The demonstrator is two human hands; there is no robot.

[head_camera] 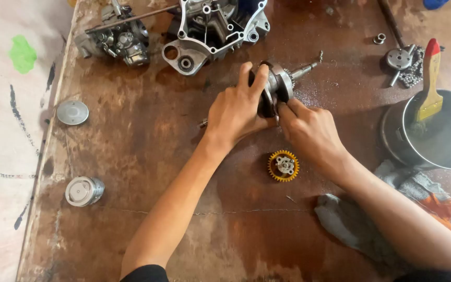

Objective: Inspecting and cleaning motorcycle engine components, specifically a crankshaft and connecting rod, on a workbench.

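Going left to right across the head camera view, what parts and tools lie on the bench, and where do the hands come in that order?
Round metal cap → piston → carburetor → engine case → left hand → crankshaft → right hand → chain and sprocket → brush resting in a metal pan.

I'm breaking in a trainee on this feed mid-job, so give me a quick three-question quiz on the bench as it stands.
1. True or false: both hands grip the crankshaft.
2. What lies on the bench just below the right hand? A) yellow gear B) chain C) round cap
3. What tool rests in the metal pot at the right edge?

Key:
1. True; the left hand wraps the crank webs, the right pinches beside it.
2. A, the yellow gear.
3. A paintbrush with a red-tipped handle.
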